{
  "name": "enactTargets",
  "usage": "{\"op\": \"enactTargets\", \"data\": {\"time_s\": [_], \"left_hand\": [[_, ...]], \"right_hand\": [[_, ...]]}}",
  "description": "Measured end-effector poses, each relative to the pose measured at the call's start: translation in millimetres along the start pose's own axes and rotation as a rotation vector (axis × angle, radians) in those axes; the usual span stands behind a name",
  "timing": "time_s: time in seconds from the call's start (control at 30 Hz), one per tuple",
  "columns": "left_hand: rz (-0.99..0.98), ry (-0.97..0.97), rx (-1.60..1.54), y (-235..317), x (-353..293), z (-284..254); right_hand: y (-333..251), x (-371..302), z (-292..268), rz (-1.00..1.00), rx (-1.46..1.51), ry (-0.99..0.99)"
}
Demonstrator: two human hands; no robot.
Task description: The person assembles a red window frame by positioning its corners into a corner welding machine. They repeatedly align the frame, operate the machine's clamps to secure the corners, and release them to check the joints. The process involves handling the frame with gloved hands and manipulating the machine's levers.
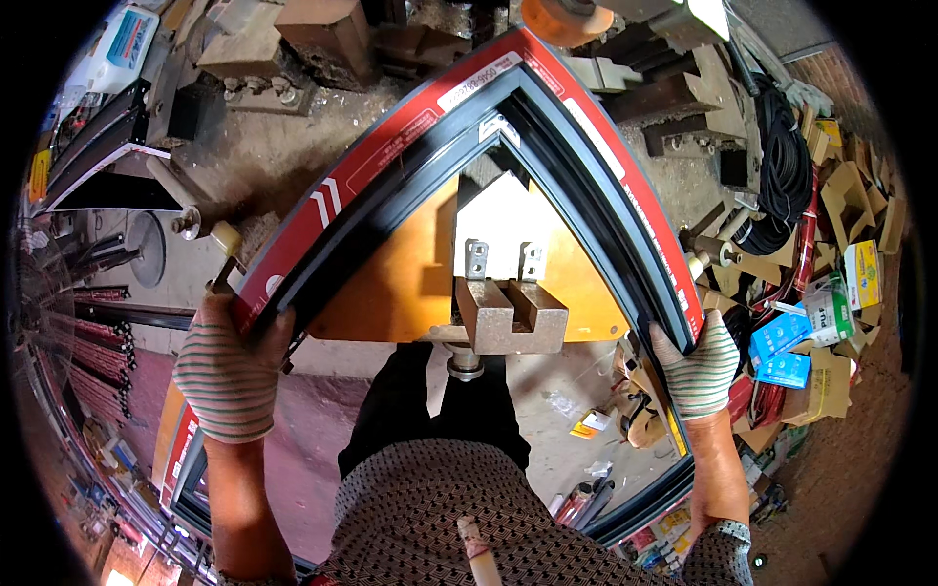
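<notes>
A dark grey window frame (410, 176) with red protective film lies over a machine, its corner pointing away from me. My left hand (227, 376), in a striped knit glove, is closed around the left bar, thumb on the inner side. My right hand (702, 366), gloved alike, grips the right bar, thumb also inside. Within the corner sit a pale pointed metal plate (498, 220) and a slotted steel block (513, 320), on an orange plate (386, 269). Parts of the frame nearer my body are hidden behind my arms and shirt.
Heavy steel blocks (327, 39) stand beyond the corner, with an orange round part (567, 20) above it. Black coiled hose (782, 166), cardboard boxes (826, 386) and blue packets (782, 342) crowd the right. Red-wrapped profiles (98, 342) are stacked at the left.
</notes>
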State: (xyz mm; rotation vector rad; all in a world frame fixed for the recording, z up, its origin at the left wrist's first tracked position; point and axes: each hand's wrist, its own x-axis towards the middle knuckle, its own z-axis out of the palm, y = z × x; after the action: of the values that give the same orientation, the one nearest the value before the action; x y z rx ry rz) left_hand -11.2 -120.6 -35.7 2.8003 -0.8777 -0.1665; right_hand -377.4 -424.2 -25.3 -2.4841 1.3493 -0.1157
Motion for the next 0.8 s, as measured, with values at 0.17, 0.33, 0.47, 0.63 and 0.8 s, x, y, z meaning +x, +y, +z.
{"op": "enactTargets", "data": {"time_s": [0.17, 0.33, 0.47, 0.63, 0.8], "left_hand": [[0.034, 0.01, 0.016, -0.8, -0.5, 0.0], [0.027, 0.018, 0.002, 3.3, 0.7, -0.5], [0.014, 0.013, -0.02, -0.2, -1.9, 0.4], [-0.009, -0.01, -0.03, 2.1, -0.6, -1.0], [0.057, 0.035, 0.004, 1.1, 1.0, -0.6]], "right_hand": [[-1.7, 1.1, -2.4, 0.031, -0.024, -0.036], [-3.0, 1.8, -3.8, 0.021, -0.006, -0.039], [0.0, 0.4, -1.5, 0.018, 0.016, -0.029], [3.3, 0.0, 1.0, 0.022, -0.001, -0.025], [1.6, 0.8, 0.2, 0.035, 0.0, -0.04]]}}
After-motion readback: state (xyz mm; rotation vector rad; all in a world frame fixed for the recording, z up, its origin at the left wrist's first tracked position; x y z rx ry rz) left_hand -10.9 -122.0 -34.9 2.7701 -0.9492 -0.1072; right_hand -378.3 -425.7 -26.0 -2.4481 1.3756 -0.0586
